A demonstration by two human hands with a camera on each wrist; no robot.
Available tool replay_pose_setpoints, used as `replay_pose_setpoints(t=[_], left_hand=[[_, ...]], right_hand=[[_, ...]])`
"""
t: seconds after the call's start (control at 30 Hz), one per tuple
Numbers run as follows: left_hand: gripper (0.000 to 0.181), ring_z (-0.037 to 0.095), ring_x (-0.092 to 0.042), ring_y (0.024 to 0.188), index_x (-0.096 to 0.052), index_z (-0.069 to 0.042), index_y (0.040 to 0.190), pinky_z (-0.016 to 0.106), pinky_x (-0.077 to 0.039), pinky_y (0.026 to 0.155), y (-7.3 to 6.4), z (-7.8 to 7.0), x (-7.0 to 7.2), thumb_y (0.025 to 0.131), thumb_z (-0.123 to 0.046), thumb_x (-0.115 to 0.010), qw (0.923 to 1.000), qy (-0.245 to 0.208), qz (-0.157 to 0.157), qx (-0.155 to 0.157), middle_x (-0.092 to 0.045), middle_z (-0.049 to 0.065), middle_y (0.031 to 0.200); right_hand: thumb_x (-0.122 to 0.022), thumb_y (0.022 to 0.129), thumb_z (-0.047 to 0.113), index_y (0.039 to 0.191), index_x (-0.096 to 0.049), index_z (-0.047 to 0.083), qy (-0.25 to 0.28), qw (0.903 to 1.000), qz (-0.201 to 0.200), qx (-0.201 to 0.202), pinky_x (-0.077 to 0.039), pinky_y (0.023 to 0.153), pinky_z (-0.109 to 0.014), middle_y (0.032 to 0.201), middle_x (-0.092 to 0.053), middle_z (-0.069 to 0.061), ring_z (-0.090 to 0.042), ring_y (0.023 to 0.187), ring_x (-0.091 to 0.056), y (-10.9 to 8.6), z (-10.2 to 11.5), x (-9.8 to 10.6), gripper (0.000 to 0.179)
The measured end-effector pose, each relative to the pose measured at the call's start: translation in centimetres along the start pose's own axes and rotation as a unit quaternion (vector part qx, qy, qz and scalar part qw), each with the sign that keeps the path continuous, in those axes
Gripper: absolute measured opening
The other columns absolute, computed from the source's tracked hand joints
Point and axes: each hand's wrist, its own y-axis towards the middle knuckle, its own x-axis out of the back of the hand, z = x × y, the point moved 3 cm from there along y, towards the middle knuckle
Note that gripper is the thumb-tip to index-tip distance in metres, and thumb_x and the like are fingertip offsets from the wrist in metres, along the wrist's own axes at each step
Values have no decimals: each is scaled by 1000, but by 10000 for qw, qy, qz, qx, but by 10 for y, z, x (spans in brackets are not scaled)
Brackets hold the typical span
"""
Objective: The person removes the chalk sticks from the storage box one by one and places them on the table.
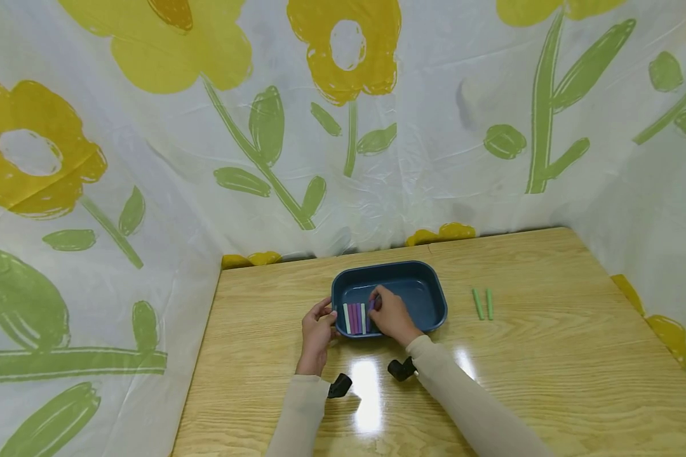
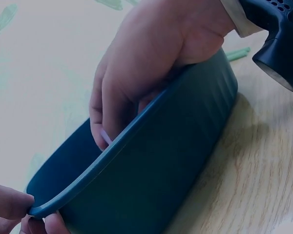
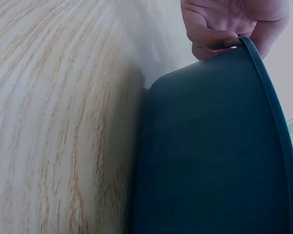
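Observation:
A dark blue tray (image 1: 429, 279) with raised walls stands on the wooden table. At its left end my left hand (image 1: 317, 333) pinches the rim between thumb and fingers, which the right wrist view also shows. Inside the tray, a row of chalk sticks (image 1: 354, 318), white and purple, lies side by side near the left wall. My right hand (image 1: 393, 316) reaches over the front rim and holds a purple chalk stick (image 1: 370, 308) just right of that row. In the left wrist view, only a lilac tip of the chalk (image 2: 105, 136) shows past the fingers.
Two green chalk sticks (image 1: 484, 304) lie on the wooden table (image 1: 549, 355) to the right of the tray. Behind and beside the table hangs a white cloth (image 1: 434, 158) with printed flowers. A black wrist device (image 1: 400, 369) sits under my right wrist.

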Motion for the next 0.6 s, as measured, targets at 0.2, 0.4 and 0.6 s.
replay_pose_setpoints(t=[0.2, 0.4, 0.6], left_hand=[[42, 20, -57, 83, -58, 4, 146, 22, -50, 57, -1, -4, 0, 104, 4, -57, 10000, 19, -48, 32, -52, 11, 114], [41, 20, -58, 84, -59, 4, 144, 24, -52, 59, -1, -3, 1, 103, 5, -57, 9999, 2, -84, 100, -53, 10, 112], [41, 16, -56, 78, -59, 4, 144, 23, -51, 58, -2, -3, -1, 103, 5, -57, 9999, -43, -52, 115, -55, 11, 112]], right_hand=[[-69, 89, -7, 107, -67, -2, 878, 9953, -408, 60, -55, 62, -32, 87, -65, -10, -18, 70, -63, 1, -2, 7, 19], [-68, 92, -10, 118, -61, -7, 1890, 9800, -617, 7, -62, 62, -33, 96, -66, -17, -20, 72, -67, -2, -6, 16, 27], [-70, 93, -10, 120, -64, -5, 1955, 9765, -895, 171, -63, 63, -33, 101, -68, -21, -21, 74, -69, -11, -10, 40, 28]])
